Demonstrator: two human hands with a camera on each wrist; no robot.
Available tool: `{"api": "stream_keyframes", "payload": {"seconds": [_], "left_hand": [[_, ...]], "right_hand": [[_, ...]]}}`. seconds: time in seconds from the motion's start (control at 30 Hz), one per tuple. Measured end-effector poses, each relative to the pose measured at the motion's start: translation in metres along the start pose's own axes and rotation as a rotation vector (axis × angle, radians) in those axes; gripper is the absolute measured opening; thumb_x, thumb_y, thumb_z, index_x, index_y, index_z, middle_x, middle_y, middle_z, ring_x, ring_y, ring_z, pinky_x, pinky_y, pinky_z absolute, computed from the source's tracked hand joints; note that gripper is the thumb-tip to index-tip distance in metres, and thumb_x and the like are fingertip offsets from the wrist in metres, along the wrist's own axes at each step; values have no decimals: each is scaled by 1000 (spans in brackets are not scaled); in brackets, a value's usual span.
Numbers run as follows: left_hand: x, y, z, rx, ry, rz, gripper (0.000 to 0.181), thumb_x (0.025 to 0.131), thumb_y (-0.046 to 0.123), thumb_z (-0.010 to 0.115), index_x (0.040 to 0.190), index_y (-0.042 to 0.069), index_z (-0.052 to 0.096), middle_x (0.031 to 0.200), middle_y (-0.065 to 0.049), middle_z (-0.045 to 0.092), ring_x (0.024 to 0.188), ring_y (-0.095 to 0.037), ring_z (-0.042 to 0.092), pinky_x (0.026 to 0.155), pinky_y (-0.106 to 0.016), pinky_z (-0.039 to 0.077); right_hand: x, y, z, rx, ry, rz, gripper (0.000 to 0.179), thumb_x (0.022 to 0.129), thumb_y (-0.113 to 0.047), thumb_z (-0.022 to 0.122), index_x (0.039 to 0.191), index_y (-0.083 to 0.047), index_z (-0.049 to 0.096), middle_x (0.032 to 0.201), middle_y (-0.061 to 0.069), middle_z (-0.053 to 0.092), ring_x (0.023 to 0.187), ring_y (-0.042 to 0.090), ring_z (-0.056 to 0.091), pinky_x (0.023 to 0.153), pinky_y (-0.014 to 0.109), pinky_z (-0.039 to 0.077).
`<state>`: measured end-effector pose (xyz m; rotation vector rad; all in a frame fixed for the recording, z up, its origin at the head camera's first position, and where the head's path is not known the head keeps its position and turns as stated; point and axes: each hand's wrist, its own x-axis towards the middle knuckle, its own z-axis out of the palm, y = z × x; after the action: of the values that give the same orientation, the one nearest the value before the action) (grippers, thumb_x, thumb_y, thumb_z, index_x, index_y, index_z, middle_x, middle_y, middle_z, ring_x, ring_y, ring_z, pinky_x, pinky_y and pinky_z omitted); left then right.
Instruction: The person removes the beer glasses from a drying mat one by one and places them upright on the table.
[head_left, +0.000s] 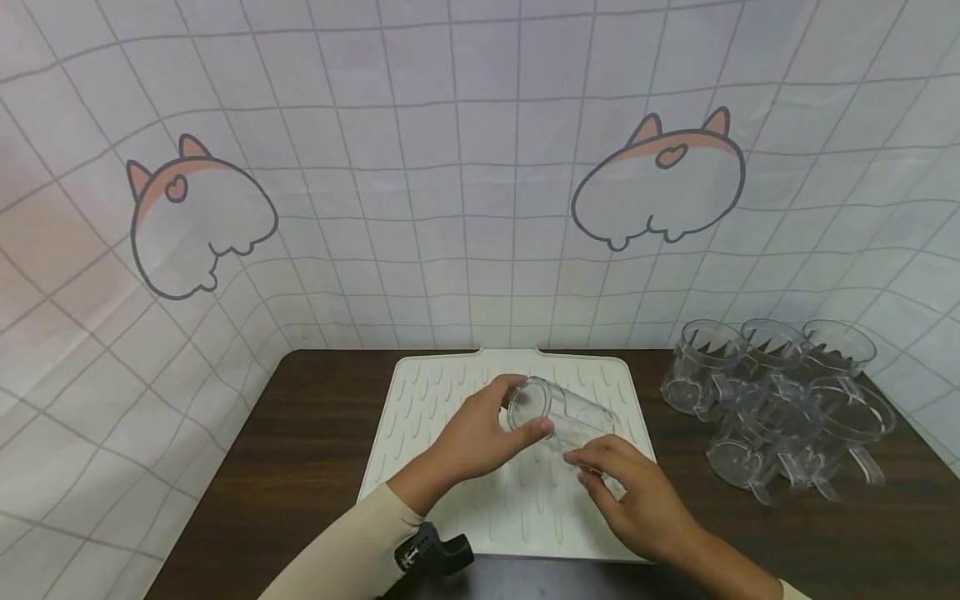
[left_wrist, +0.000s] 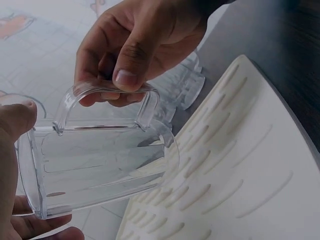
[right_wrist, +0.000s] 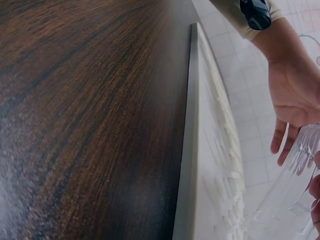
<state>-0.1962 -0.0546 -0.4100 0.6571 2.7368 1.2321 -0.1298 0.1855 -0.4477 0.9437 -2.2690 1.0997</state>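
Note:
A clear glass mug [head_left: 581,412] lies tilted on its side in the air above a white ridged draining mat [head_left: 408,442]. My left hand [head_left: 477,429] grips one end of it, thumb on the near side and fingers on the far side. With thumb and fingers, my right hand [head_left: 637,504] pinches the mug's handle [left_wrist: 80,95], which shows plainly in the left wrist view. Seen from the right wrist, the mug [right_wrist: 287,200] is cut off at the frame's edge, and the left hand [right_wrist: 297,90] reaches to its far end.
Several more clear glass mugs [head_left: 701,367] stand close together on the dark wooden table [head_left: 292,442], right of the mat. A white gridded curtain [head_left: 420,208] with cartoon animals hangs behind and beside the table. A black wrist device [head_left: 433,550] sits on my left sleeve.

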Motion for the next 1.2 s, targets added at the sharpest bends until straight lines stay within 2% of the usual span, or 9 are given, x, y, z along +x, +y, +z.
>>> {"api": "stream_keyframes", "payload": {"seconds": [0.13,0.27,0.37,0.43,0.57,0.73,0.83,1.0,1.2], "left_hand": [[-1,-1,-1,-25,6,-16,80,91,66,65,149,14,48,139,-9,61,122,-27,59,94,-48,51],[-3,-4,-3,-79,13,-36,78,88,61,72,146,14,51,133,-8,63,118,-25,61,93,-47,52],[-5,-6,-5,-97,9,-42,77,87,57,76,145,13,52,129,-6,64,112,-22,61,91,-44,52],[-5,-7,-6,-92,6,-32,76,87,55,76,145,11,52,123,-5,64,107,-19,60,88,-42,51],[-8,-9,-9,-101,1,-4,73,87,49,78,143,11,53,109,-1,62,98,-21,59,81,-38,50],[-10,-12,-11,-122,-14,19,70,85,43,78,141,9,55,108,0,62,99,-26,60,78,-37,50],[-11,-16,-10,-121,-24,31,69,85,40,78,141,8,54,111,-1,61,100,-25,59,79,-37,51],[-12,-19,-12,-116,-29,69,68,83,36,77,140,6,54,115,-3,60,101,-23,57,83,-39,51],[-14,-19,-14,-103,-51,71,70,82,36,76,142,7,52,119,-3,55,104,-20,55,82,-38,52]], "right_hand": [[-1,1,0,-22,1,-16,43,82,10,77,118,-14,74,110,-7,63,97,10,62,84,17,47],[-1,2,0,-47,28,-44,23,100,-19,70,121,-11,74,110,-6,64,102,14,58,90,19,44],[0,3,1,-59,89,-80,37,106,-36,56,123,-8,73,109,-2,65,103,20,56,95,22,40],[1,3,1,-69,131,-76,41,106,-40,56,125,-7,71,111,1,65,105,23,55,98,24,38],[2,2,-1,-79,186,11,38,98,-27,72,129,-5,67,118,7,64,110,24,52,96,24,38],[4,-1,-4,-102,230,89,63,72,4,86,131,-1,63,125,11,62,104,20,50,84,23,41],[4,-3,-4,-106,247,121,69,69,3,89,131,1,60,126,10,62,96,17,50,81,23,41],[2,-4,-3,-91,253,246,75,68,-4,94,132,0,55,120,9,60,90,13,52,76,20,43],[1,-6,-3,-88,231,404,62,71,-14,95,119,-5,56,109,0,59,82,16,56,69,26,49]]}}
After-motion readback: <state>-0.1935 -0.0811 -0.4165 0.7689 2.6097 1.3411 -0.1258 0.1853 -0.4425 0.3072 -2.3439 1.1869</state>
